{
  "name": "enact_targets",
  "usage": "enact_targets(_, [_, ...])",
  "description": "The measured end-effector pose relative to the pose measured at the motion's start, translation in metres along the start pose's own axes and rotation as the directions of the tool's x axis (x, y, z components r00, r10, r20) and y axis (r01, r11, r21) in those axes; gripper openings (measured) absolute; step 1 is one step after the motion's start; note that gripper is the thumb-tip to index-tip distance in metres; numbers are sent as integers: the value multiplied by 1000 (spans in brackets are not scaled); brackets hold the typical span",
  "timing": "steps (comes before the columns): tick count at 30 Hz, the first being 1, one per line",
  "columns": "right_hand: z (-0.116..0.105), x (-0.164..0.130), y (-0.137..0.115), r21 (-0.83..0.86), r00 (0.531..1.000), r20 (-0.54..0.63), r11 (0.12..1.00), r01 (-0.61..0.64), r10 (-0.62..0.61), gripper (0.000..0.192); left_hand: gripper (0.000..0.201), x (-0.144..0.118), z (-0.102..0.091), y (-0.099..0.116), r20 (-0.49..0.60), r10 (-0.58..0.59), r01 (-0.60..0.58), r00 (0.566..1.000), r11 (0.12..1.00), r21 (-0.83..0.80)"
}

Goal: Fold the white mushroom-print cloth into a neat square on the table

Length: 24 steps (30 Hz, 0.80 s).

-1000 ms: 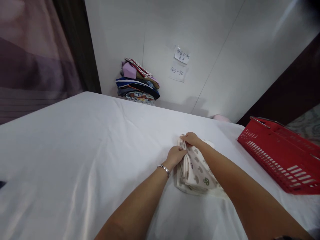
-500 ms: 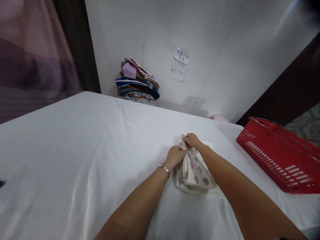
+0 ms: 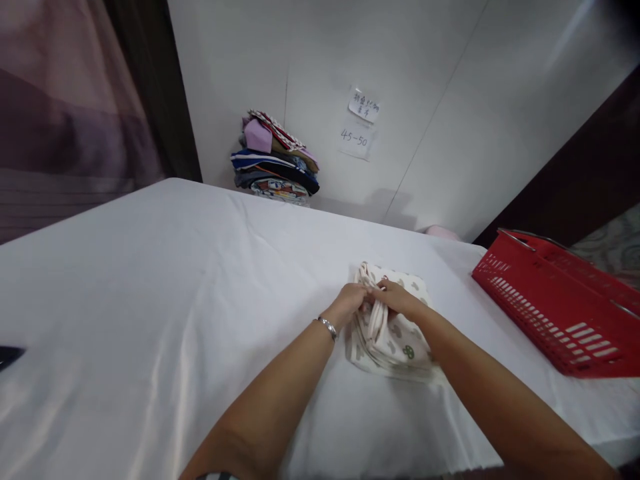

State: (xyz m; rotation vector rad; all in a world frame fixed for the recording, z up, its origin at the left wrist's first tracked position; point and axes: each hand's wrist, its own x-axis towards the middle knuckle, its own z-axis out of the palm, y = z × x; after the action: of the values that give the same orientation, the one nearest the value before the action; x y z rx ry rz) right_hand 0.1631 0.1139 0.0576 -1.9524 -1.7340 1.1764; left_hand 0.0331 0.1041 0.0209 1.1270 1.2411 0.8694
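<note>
A white cloth [image 3: 395, 350] with grey and green printed shapes lies folded in layers on the white-covered table. My left hand [image 3: 354, 297], with a silver bracelet at the wrist, is closed on the bunched left edge of the cloth. Close beside it, my right hand [image 3: 395, 297] pinches the gathered folds, its fingers almost touching the left ones. Between the hands the layers stand up in a ridge. Some of the fingertips are hidden in the fabric.
A red plastic basket [image 3: 555, 307] with metal handles stands at the right. Against the wall rises a stack of folded clothes [image 3: 275, 160]. Two paper labels [image 3: 356, 138] are stuck on the wall. A dark object [image 3: 9, 355] shows at the left edge of the white table cover [image 3: 150, 280].
My right hand has come down and a little right from the cloth's top corner. My left hand has moved slightly up, and the layers between them are more bunched.
</note>
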Motion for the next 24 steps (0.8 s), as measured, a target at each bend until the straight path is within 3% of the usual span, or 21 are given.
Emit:
enact_targets(5, [0,1,9,85,999,-33,996,36,-33,23,17,6,-22,-4,-56,-8,10,998,999,32])
enact_targets(10, [-14,4,15,174,997,-71,985,22,-10,25,14,15,-40,-18,-148,-8,26,989,992,125])
enact_targets(14, [-18,5,7,76,996,-92,997,15,-8,27,20,17,-35,-20,-97,-3,20,995,983,182])
enact_targets(19, [0,6,-5,-157,997,-78,988,-5,-7,22,19,14,-23,-17,-76,0,15,997,980,200])
enact_targets(24, [13,14,2,-254,997,-74,967,13,-33,28,22,10,-15,-13,-56,-20,29,998,988,153])
